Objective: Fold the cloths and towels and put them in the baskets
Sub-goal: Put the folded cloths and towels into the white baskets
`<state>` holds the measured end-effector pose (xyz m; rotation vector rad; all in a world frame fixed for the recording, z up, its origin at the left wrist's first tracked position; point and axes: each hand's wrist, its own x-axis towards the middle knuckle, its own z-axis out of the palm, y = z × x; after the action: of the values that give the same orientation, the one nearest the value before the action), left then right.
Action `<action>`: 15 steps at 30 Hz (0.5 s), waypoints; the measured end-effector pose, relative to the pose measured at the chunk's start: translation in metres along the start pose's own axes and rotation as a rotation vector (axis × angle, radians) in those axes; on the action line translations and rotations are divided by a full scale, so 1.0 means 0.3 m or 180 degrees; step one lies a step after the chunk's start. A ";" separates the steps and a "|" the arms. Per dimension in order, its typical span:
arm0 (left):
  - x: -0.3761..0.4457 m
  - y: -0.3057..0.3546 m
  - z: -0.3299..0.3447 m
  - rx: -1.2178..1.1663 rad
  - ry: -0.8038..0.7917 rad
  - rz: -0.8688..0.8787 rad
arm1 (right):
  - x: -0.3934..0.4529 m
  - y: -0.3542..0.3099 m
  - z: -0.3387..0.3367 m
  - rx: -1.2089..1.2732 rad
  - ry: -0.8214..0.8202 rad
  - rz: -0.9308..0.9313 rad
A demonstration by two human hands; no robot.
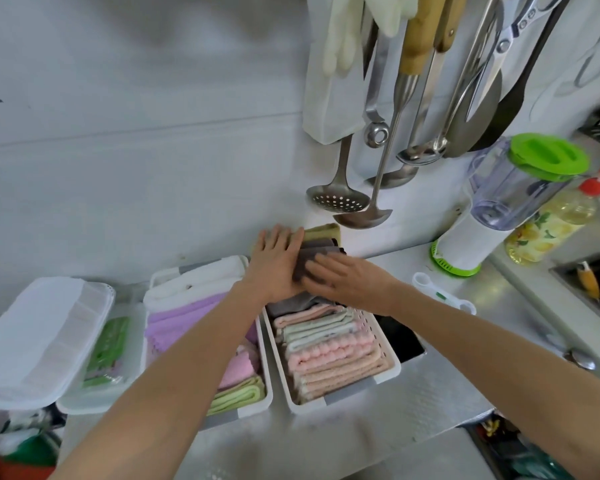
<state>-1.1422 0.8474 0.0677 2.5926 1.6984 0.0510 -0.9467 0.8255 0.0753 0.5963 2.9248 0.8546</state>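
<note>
Pressing brown cloth (307, 259), both hands flat

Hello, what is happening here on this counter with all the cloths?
A person is folding cloths and packing them into white baskets. Both hands, the left hand and the right hand, press flat on a dark grey cloth at the far end of the right basket. That basket already holds a row of folded pink and pale cloths. The middle basket holds white, purple, pink and green towels.
</note>
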 end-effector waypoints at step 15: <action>0.066 -0.017 0.017 -0.0143 0.0453 -0.0381 | -0.062 -0.019 0.149 0.0768 -0.1312 0.0490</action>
<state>-1.1386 0.8675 0.0625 2.5045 1.8716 0.2727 -0.9253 0.8370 0.0330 0.9000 2.6392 0.3316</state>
